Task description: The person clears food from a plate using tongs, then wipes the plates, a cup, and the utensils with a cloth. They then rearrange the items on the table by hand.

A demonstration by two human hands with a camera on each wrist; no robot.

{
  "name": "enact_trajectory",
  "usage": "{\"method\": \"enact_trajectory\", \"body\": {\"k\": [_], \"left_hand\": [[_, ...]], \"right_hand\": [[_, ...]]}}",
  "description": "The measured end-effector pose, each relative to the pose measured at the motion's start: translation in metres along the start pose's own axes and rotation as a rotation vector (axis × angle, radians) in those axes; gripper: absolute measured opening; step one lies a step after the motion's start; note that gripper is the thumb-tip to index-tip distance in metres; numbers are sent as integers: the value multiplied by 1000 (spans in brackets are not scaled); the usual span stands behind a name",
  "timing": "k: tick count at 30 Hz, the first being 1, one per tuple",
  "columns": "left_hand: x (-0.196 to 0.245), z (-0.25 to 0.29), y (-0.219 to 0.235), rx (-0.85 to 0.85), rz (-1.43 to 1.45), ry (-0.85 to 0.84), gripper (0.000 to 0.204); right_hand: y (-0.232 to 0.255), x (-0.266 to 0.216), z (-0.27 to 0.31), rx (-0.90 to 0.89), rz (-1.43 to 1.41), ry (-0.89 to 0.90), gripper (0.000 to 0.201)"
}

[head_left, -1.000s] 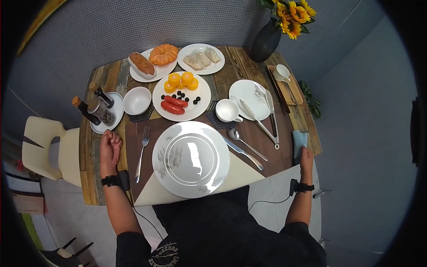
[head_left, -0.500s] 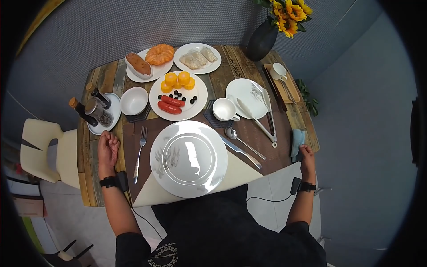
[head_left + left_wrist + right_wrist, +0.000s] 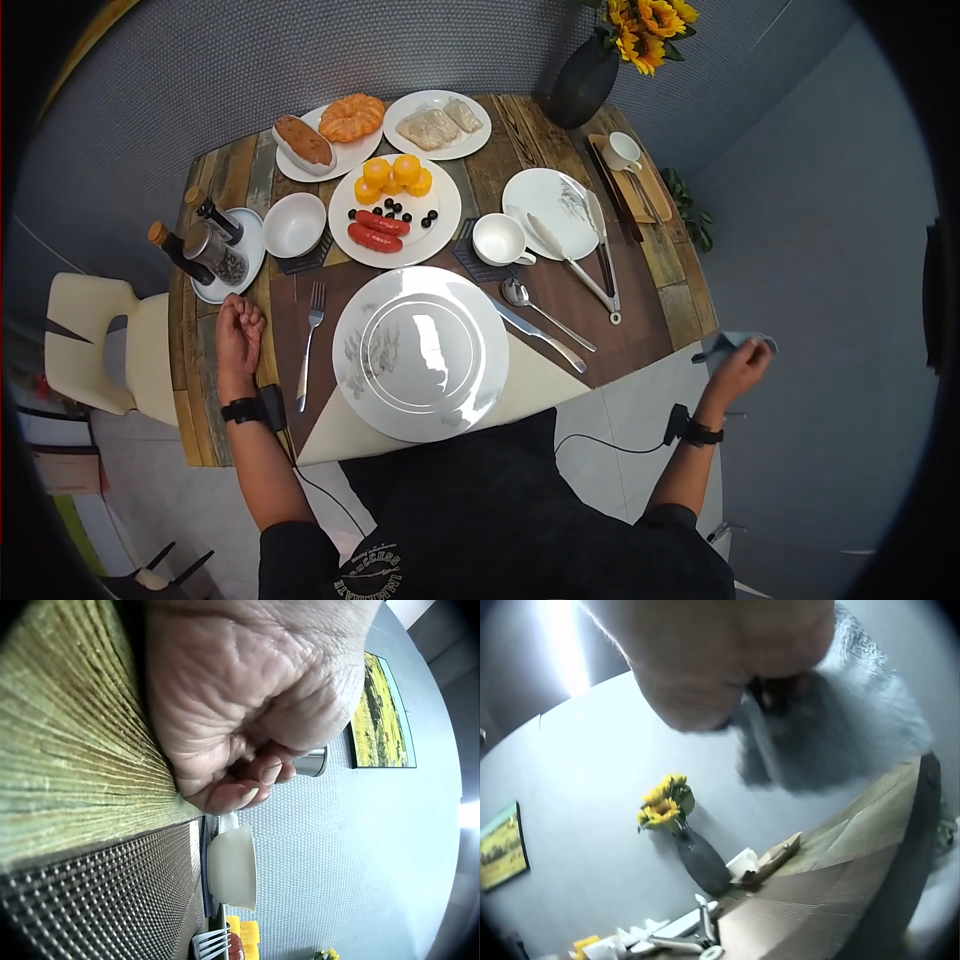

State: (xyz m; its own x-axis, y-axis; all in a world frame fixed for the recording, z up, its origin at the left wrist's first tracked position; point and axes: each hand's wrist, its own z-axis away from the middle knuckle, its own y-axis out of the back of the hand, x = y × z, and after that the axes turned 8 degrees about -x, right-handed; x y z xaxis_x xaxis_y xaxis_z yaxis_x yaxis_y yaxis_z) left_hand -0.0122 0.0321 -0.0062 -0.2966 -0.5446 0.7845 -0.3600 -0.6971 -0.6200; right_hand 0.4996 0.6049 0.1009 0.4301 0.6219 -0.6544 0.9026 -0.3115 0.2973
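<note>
My right hand [image 3: 740,372] grips a blue-grey cloth [image 3: 745,345] beyond the table's right edge. In the right wrist view the cloth [image 3: 832,742] hangs down from the fingers, its lower part blurred. My left hand [image 3: 240,335] rests on the wooden table top at the left, beside the fork [image 3: 312,335]. Its fingers [image 3: 229,796] are loosely curled with nothing in them, and it lies just in front of the small tray [image 3: 255,262] with the pepper grinder [image 3: 225,262].
A large plate [image 3: 420,350] sits in front of me, with a knife [image 3: 540,335] and spoon [image 3: 550,315] to its right. Behind are a bowl [image 3: 295,225], a cup [image 3: 500,240], tongs [image 3: 605,265] and plates of food. A dark vase [image 3: 582,85] with sunflowers stands at the back right.
My right hand has lifted the cloth off the table's right edge and carried it outward to the right. My left hand has stayed in place.
</note>
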Motion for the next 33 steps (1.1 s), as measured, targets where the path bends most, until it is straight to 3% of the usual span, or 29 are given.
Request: {"method": "enact_trajectory", "body": {"k": [1, 3, 4, 6, 7, 9, 10, 12, 13, 15, 16, 18, 19, 21, 23, 25, 26, 33], "left_hand": [[0, -1, 4, -24, -1, 1, 18], [-2, -1, 7, -46, -4, 0, 18], [-2, -1, 7, -54, 1, -2, 18], [-2, -1, 8, -56, 6, -7, 18], [-2, -1, 9, -62, 6, -9, 18], [-1, -1, 8, -74, 3, -7, 18], [-1, -2, 7, -67, 6, -8, 18], [-2, 0, 6, -55, 11, -4, 18], [-1, 0, 6, -55, 5, -3, 18], [-1, -1, 4, -58, 1, 0, 18], [0, -1, 3, -50, -2, 0, 18], [-1, 0, 3, -41, -4, -1, 18], [-1, 0, 4, -45, -4, 0, 18], [-1, 0, 8, -47, -4, -6, 18], [-1, -2, 8, -65, -7, -3, 18], [-2, -1, 4, -40, 3, -1, 17], [-2, -1, 2, -5, 15, -9, 16], [-1, -2, 0, -8, 10, -14, 16]], "right_hand": [[-4, 18, 5, -1, 3, 0, 18], [-11, 47, 8, -754, 144, 86, 16], [-13, 45, 12, -758, 142, 84, 16], [-22, 38, 19, -643, -50, -427, 19], [-25, 44, 20, -650, -52, -427, 19], [-23, 61, 23, -422, -66, -253, 19], [-24, 56, 21, -422, -66, -251, 19], [-19, 45, 18, -23, 73, -16, 21], [-17, 33, 17, -23, 75, -16, 21], [-14, 12, 17, 12, 185, 226, 24], [-9, 33, 13, 14, 187, 226, 24], [4, 90, 2, -437, 273, -150, 28], [6, 77, 3, -437, 274, -150, 28], [5, 13, 0, 7, 163, -51, 28], [4, 5, -6, -7, 152, 0, 27], [-2, -2, -13, -282, -336, -310, 24], [-5, -9, -13, -308, -336, -229, 23], [-23, -76, -11, -393, -688, -224, 15]]}}
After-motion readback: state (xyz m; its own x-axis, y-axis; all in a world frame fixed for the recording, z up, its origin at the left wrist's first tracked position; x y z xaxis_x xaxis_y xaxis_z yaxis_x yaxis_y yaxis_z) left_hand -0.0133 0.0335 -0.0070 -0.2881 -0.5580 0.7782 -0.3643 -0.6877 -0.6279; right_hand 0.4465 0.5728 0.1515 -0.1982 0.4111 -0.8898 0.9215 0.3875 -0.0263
